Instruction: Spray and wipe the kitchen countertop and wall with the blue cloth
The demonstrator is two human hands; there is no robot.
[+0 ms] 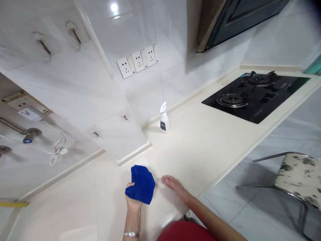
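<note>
A folded blue cloth (143, 184) is gripped in my left hand (132, 201), its thumb pressed over the near-left edge and the other fingers hidden beneath. The cloth is just above or on the cream countertop (195, 140); I cannot tell which. To its right, my right hand (175, 187) is held over the counter with fingers stretched out and nothing in it. Further back, against the wall, stands an upright white spray bottle (164, 120) with a dark label, apart from both hands.
A black gas stove (253, 93) is set into the counter at the far right. Wall sockets (137, 61) sit above the bottle, and a dark cabinet (240, 20) hangs overhead. Beyond the counter's front edge is a chair (299, 177). At left, a valve (31, 135) and white cable (59, 147) show.
</note>
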